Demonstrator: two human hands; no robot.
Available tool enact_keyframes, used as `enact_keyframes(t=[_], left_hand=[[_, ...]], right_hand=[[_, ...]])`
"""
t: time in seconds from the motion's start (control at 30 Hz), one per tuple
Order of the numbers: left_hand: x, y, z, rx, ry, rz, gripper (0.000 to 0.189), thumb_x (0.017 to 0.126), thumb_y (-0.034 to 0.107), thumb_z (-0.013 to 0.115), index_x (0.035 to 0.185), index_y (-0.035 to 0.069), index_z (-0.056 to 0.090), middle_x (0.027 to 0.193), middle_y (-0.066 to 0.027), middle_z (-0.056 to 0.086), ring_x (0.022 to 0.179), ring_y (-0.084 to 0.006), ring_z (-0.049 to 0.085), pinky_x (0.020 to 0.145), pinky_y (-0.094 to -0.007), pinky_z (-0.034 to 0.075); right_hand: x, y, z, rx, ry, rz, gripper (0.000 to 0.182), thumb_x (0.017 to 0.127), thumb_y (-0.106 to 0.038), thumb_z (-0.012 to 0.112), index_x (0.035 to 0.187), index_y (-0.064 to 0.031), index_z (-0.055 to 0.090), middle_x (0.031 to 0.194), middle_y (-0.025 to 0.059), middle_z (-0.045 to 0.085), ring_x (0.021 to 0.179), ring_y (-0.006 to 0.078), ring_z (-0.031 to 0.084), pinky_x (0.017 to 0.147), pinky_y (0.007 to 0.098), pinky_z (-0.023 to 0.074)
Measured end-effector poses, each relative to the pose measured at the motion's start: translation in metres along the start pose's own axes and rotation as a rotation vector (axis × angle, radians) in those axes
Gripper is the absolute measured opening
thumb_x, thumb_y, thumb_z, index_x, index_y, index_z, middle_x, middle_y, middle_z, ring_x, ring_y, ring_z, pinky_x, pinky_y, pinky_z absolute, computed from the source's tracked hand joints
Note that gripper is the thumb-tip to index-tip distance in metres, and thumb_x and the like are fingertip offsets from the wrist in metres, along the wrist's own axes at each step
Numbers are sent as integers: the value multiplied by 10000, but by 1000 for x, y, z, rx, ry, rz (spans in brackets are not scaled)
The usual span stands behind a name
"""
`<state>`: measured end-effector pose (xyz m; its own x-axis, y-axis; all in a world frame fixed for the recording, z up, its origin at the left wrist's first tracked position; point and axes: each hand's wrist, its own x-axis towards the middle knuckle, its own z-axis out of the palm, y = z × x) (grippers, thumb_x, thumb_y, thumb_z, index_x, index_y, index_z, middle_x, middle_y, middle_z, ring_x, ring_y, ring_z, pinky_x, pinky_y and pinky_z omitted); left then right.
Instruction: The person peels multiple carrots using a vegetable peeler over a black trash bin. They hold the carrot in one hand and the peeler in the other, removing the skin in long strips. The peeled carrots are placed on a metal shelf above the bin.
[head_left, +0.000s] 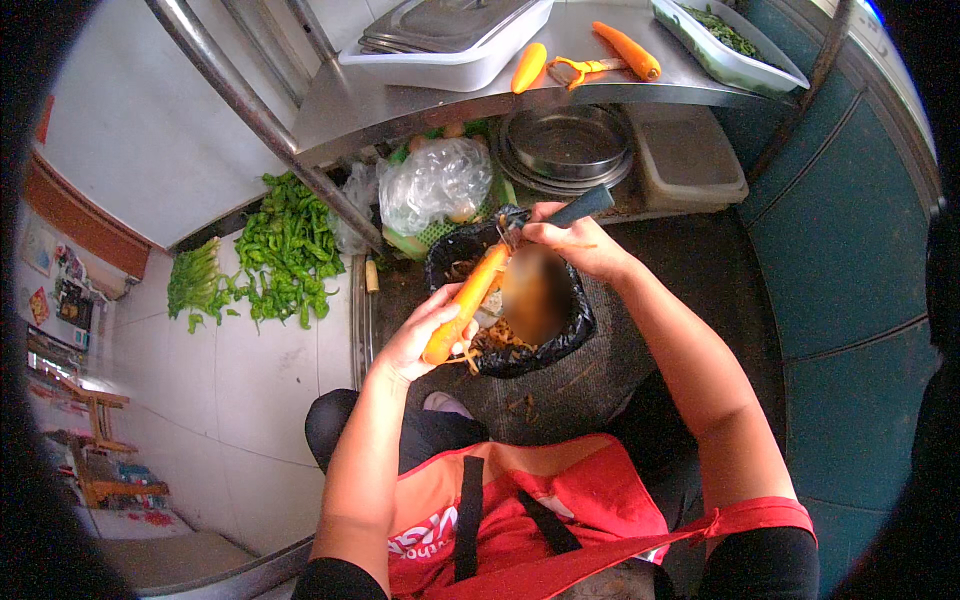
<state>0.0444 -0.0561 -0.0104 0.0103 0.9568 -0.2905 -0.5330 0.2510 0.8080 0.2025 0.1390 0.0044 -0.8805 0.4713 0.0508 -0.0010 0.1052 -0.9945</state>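
My left hand (421, 334) grips the lower end of a carrot (466, 306), which slants up to the right over a bin lined with a black plastic bag (581, 326). Around the dark handle of a vegetable peeler (577, 207) my right hand (574, 241) is closed, with the peeler's head at the carrot's upper end. Orange peelings (510, 337) lie in the bin, and a strip of peel hangs by my left fingers. Part of the bin's contents is blurred.
A steel shelf (330, 112) ahead bears two carrots (529, 67) (627, 51), a yellow peeler (581, 70) and white tubs (450, 69). Below stand steel pans (568, 142) and a plastic container (688, 161). Green peppers (289, 251) lie on the floor at left; teal cabinets (847, 247) flank the right.
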Motion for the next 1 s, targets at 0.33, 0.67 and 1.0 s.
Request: enact_keyframes(t=[0.33, 0.67, 1.0], left_hand=[[6, -8, -13, -309, -19, -48, 312, 870, 333, 393, 1104, 128, 418, 728, -80, 498, 578, -137, 456, 545, -263, 393], [24, -13, 3, -452, 403, -73, 234, 876, 282, 395, 1002, 111, 494, 847, -52, 557, 665, -166, 513, 544, -265, 416], [12, -20, -18, -287, 166, -74, 241, 876, 302, 406, 971, 89, 468, 773, -64, 513, 651, -150, 481, 529, -237, 395]], right_hand=[[-1, 17, 13, -453, 213, -195, 194, 722, -181, 569, 765, 9, 572, 628, 98, 560, 589, 152, 532, 552, 289, 419], [-21, -4, 82, -39, -159, -166, 352, 693, -200, 642, 957, -5, 516, 849, 70, 569, 794, 149, 545, 713, 273, 434], [13, 52, 9, -867, 196, -127, 202, 696, -189, 593, 730, 5, 549, 871, 124, 558, 832, 247, 531, 715, 323, 430]])
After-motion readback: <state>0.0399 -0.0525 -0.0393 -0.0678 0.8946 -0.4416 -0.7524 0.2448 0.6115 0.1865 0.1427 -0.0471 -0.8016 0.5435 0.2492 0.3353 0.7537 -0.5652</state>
